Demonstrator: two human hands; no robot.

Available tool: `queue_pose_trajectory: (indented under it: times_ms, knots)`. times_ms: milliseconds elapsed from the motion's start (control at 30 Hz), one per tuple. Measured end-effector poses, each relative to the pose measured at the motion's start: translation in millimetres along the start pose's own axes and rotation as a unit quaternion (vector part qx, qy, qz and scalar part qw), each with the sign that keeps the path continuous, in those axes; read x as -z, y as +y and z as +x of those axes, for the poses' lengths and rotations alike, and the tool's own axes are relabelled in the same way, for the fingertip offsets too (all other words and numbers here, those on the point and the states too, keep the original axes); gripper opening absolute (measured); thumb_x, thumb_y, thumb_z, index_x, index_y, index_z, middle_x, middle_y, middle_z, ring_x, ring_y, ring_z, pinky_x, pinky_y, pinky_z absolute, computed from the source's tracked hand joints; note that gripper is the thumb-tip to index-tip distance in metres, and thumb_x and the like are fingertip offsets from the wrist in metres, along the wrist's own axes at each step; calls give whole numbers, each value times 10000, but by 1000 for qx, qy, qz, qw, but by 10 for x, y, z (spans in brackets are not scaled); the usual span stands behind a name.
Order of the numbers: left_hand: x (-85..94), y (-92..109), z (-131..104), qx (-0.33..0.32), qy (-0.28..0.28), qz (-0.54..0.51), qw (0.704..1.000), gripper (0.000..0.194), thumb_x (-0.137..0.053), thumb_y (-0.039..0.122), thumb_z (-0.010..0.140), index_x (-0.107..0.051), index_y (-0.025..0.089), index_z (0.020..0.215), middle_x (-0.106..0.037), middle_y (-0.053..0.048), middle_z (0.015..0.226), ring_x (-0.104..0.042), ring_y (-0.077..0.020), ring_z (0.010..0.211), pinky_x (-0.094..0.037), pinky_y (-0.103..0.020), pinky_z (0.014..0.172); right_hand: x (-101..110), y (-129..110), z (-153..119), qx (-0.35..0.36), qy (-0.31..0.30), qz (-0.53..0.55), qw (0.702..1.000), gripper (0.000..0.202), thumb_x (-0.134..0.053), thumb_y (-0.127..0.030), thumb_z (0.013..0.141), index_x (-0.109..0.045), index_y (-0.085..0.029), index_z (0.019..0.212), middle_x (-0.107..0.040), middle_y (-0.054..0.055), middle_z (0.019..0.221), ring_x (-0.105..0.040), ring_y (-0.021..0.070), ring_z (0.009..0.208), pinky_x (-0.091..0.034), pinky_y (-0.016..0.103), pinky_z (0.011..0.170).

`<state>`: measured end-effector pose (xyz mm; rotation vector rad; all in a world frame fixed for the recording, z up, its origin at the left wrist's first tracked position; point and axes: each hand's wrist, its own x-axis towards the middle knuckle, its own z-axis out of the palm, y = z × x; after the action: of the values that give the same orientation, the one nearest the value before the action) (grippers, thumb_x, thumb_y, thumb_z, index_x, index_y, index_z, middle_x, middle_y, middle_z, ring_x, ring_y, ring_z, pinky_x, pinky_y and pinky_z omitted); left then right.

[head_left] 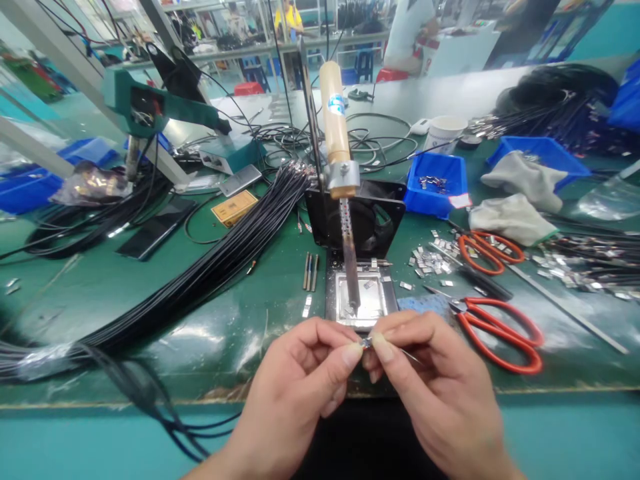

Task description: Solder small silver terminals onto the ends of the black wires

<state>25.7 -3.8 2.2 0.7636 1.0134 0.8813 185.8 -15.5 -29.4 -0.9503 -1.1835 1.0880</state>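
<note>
My left hand [313, 370] and my right hand [433, 380] meet at the table's front edge, both closed in a pinch. Between the thumb tips sits a small shiny metal piece [367, 343], mostly covered by the fingers, so its kind is unclear. A thin wire-like strand [413, 357] shows under my right fingers. Just beyond the hands, a soldering iron [345, 193] with a wooden handle is clamped on a stand, its tip pointing down over a shallow metal tray [339, 308]. Right of the tray lies a blue sponge-like pad [424, 305], partly hidden by my right hand.
A thick bundle of black cables [200, 287] crosses the left side. Red-handled scissors [500, 333], a second red-handled pair [490, 252] and loose metal pieces [433, 260] lie right. Behind stand a black fan [357, 220], a blue bin [436, 185] and a paper cup [447, 131].
</note>
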Motion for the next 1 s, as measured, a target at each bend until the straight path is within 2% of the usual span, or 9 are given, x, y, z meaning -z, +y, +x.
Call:
queue_pose_trajectory:
  times_ms: [167,300,467,667,1000]
  knots:
    - [-4,24,18,26,-2,-13,1000,197,-783,293,908,-694,144,812,-638,27,634,-379,-29,467,-295,-144,432,19,27,-8,22,-8,-13,1000,152,-621,-93,976,-632,-244,976,-671,-4,898,-685,115,776,-570,233,661]
    - [15,46,17,26,-11,-8,1000,174,-795,283,898,-713,149,823,-684,4,729,-412,-26,493,-310,-145,448,32,1,2,15,-6,-10,1000,127,-632,-114,975,-635,-238,948,-669,-7,880,-681,108,759,-567,216,649]
    - [31,67,24,32,-32,-3,999,171,-800,277,893,-722,146,815,-698,-16,782,-412,-34,522,-294,-153,454,50,-31,9,-31,-13,-3,999,93,-650,-175,983,-633,-230,910,-662,-17,865,-665,81,699,-564,176,627]
    - [37,66,45,32,-43,-12,998,154,-796,271,897,-735,144,834,-710,-26,824,-409,-32,538,-283,-156,465,77,-17,7,-61,-21,7,998,94,-649,-203,995,-639,-228,905,-661,-13,875,-664,83,695,-564,187,628]
    - [47,95,71,31,-48,-1,998,150,-801,260,889,-743,146,812,-732,-30,833,-425,-33,545,-304,-158,480,68,-4,4,-70,-21,31,997,90,-646,-203,998,-636,-245,919,-652,-22,881,-662,85,703,-560,196,628]
